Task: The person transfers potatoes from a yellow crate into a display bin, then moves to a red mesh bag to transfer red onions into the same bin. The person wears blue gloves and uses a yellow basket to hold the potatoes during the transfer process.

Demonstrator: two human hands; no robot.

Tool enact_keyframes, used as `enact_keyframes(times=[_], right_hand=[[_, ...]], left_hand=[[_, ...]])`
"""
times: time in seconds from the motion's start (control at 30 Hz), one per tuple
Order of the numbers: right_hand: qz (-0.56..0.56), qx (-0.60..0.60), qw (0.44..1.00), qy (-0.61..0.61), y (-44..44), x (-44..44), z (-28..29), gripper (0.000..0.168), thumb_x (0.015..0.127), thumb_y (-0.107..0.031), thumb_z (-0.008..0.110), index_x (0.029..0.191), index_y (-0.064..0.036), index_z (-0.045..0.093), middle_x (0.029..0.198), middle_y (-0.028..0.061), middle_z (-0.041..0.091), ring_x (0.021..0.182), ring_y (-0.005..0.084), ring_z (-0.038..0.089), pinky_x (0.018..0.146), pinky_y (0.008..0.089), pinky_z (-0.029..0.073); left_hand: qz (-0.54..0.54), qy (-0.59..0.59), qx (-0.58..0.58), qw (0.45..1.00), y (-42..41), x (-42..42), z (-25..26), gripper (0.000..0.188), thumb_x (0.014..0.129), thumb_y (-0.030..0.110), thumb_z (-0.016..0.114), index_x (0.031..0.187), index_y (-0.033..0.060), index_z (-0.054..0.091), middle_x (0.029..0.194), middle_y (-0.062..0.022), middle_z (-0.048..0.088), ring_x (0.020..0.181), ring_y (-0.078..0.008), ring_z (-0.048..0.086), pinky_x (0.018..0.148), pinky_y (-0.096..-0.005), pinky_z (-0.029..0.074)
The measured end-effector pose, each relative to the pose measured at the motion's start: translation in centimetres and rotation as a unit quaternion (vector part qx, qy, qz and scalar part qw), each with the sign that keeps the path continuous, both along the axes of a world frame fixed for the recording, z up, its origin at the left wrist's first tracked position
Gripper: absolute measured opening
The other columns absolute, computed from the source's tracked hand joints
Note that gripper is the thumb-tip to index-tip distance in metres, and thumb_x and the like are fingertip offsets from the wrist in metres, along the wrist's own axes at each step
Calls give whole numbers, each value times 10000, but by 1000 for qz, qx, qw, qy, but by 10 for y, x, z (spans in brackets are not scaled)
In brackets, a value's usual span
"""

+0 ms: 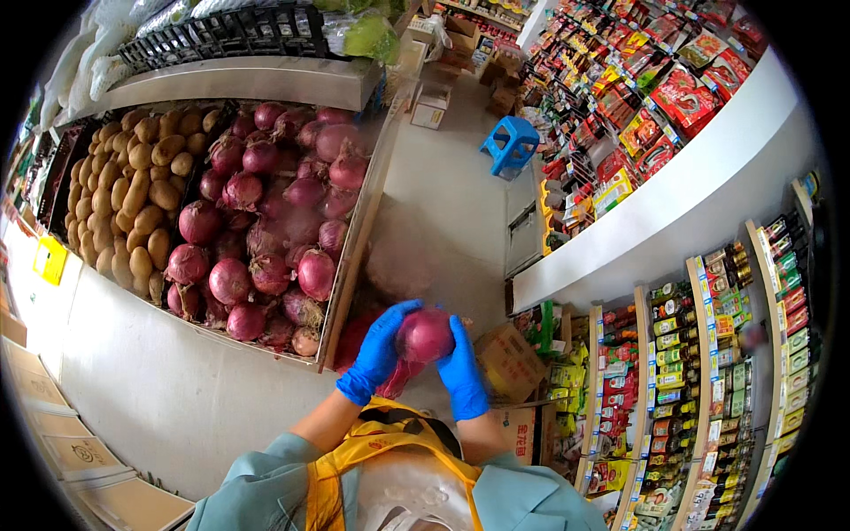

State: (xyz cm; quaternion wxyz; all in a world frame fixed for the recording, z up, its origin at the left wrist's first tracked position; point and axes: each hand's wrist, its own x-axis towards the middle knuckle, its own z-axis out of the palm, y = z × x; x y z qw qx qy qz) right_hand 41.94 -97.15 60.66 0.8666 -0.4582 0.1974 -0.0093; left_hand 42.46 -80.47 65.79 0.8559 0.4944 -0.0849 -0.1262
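A large red onion is held up in front of my yellow apron, between both blue-gloved hands. My left hand cups it from the left, and my right hand presses against its right side. Below the onion, partly hidden by my hands, hangs or lies red mesh netting; what it holds is not clear. To the left of my hands, many red onions fill a display bin whose wooden edge runs near my left hand.
Potatoes lie left of the onions, with a black crate above. Cardboard boxes stand at my right, before shelves of bottles. A blue plastic stool stands in the aisle beside racks of packets.
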Motion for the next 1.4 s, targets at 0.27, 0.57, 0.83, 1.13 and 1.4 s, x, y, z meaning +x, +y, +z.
enact_keyframes(times=[0.27, 0.57, 0.83, 1.13, 1.4], right_hand=[[130, -260, 953, -87, -3, 19, 44, 336, 901, -254, 518, 1160, -41, 543, 1167, 59, 554, 1047, 167, 517, 928, 322, 404], [101, 61, 992, -41, 31, 12, 37, 365, 869, -282, 553, 1129, -26, 558, 1118, 115, 584, 1046, 227, 552, 926, 367, 434], [103, -164, 976, -100, 70, 34, 48, 389, 869, -317, 544, 1071, 13, 586, 1018, 108, 617, 915, 200, 590, 870, 345, 459], [183, -170, 957, -150, 95, 51, 60, 344, 868, -280, 532, 1030, 16, 595, 1005, 125, 622, 887, 218, 599, 830, 366, 479], [226, -185, 952, -96, 93, 50, 46, 428, 921, -336, 462, 1165, 4, 554, 1051, 123, 620, 935, 217, 610, 827, 335, 492]], left_hand=[[-135, 292, -229, 919, -2, 0, -2, 414, 916, 311, 494, 1241, 55, 477, 1200, -104, 533, 1076, -208, 519, 984, -346, 373], [32, 216, -287, 933, 10, -1, -9, 413, 911, 304, 510, 1248, 69, 465, 1206, -89, 527, 1093, -204, 507, 979, -361, 376], [23, 129, -246, 960, 61, -2, 6, 447, 915, 319, 485, 1288, 80, 419, 1272, -89, 480, 1164, -235, 457, 1017, -393, 339], [-147, 312, -443, 827, 78, -2, -2, 550, 904, 462, 456, 1280, 62, 431, 1257, -122, 503, 1127, -244, 499, 1018, -393, 351], [41, 78, -90, 992, 172, 44, 31, 384, 928, 246, 438, 1226, 7, 480, 1183, -94, 550, 1090, -208, 516, 994, -349, 367]])
